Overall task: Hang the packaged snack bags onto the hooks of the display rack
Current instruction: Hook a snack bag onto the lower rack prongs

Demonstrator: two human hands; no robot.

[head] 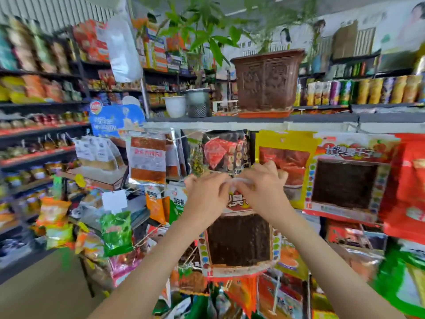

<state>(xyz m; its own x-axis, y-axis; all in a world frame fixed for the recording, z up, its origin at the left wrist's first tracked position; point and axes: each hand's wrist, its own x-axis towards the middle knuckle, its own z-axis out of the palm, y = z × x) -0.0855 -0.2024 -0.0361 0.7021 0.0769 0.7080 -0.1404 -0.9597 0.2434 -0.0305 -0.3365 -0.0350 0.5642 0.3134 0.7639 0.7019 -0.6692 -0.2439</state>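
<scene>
Both hands together, left hand (pixel 205 196) and right hand (pixel 262 188) pinching top edge of snack bag (pixel 239 240), bag dangling in front of rack. Hook hiding behind fingers, can't see it. Risk imo: missing the hole, bag dropping. Identical bag (pixel 347 178) hanging just right, flowerpot (pixel 268 79) sitting on shelf above.

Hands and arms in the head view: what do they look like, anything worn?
The left hand and right hand wear no gloves. The left forearm and right forearm are uncovered to the frame's edge: no sleeves, watch or bracelet. Rings: cannot tell.
</scene>
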